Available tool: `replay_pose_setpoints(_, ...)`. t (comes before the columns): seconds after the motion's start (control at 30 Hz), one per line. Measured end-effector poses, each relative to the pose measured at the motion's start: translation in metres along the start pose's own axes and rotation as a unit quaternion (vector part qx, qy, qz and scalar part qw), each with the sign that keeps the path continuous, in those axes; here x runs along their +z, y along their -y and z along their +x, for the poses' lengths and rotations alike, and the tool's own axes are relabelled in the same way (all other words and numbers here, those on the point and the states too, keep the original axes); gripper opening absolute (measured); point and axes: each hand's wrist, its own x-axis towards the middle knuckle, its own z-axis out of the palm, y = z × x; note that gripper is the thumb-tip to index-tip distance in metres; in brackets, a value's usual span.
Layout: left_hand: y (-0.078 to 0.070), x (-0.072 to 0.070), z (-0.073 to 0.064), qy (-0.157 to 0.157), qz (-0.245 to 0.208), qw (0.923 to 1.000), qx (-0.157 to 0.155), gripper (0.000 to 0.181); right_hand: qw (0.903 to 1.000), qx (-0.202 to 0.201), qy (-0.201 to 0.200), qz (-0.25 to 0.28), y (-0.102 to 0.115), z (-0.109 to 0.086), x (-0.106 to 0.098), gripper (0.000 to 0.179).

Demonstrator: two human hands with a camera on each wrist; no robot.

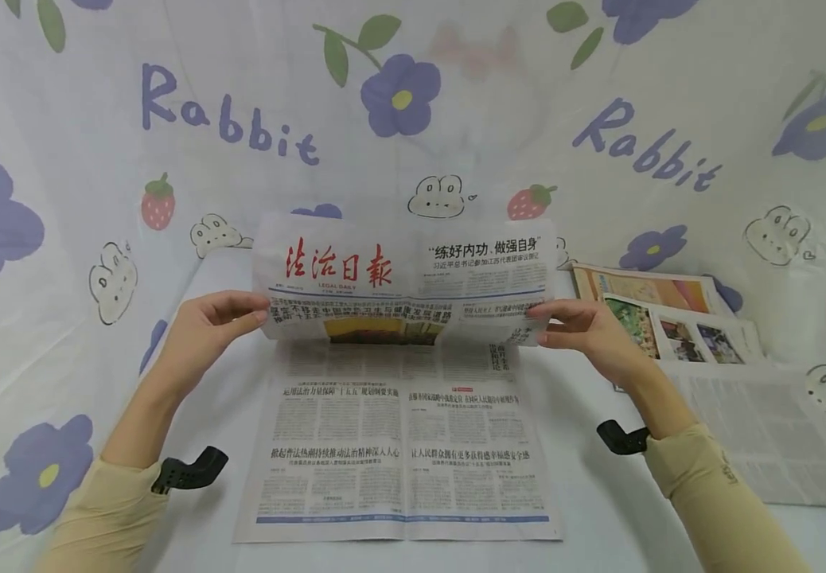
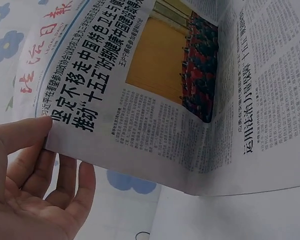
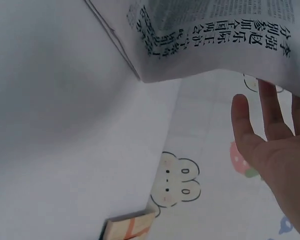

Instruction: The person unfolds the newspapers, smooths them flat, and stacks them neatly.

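Observation:
A newspaper (image 1: 406,446) with a red masthead lies on the white table, its lower half flat and its upper part raised toward me. My left hand (image 1: 208,330) pinches the raised part's left edge between thumb and fingers, as the left wrist view (image 2: 40,175) also shows. At the opposite edge, my right hand (image 1: 588,334) grips the paper with the thumb below. The right wrist view has that hand (image 3: 280,140) at the sheet's edge, some fingers hidden behind the paper. Between the hands the sheet bows, and a yellow photo (image 2: 155,55) sits near the bend.
On the right of the white table (image 1: 599,509) lie more printed papers (image 1: 771,430), with colourful pages (image 1: 678,326) toward the back. A white cloth (image 1: 499,103) with flowers, rabbits and strawberries hangs behind. Each wrist carries a black camera mount (image 1: 194,467).

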Motion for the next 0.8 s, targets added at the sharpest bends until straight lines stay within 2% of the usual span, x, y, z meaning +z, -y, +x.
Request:
replay_pose_setpoints(0.13,0.0,0.001,0.003,0.007,-0.009,0.9999,0.008,0.035,0.9998,0.002,-0.015,0.008,-0.001,0.003,0.003,0.035)
replay_pose_setpoints(0.3,0.01,0.006,0.008,0.022,-0.009,0.9996,0.014,0.035,0.9991,-0.005,-0.031,0.027,-0.004,0.007,0.006,0.032)
replay_pose_setpoints(0.47,0.025,0.014,0.02,0.024,0.023,0.9993,0.016,0.032,0.9962,-0.003,-0.086,0.017,-0.009,0.014,0.009,0.031)
replay_pose_setpoints(0.57,0.035,0.018,0.029,0.034,0.034,0.9986,0.02,0.032,0.9935,-0.003,-0.11,0.029,-0.012,0.021,0.011,0.031)
replay_pose_setpoints(0.7,0.046,0.022,0.039,0.049,0.032,0.9981,0.02,0.035,0.9931,0.0,-0.109,0.043,-0.018,0.03,0.013,0.038)
replay_pose_setpoints(0.8,0.054,0.023,0.044,0.059,0.038,0.9976,0.004,0.038,0.9943,0.016,-0.099,0.035,-0.022,0.032,0.014,0.046)
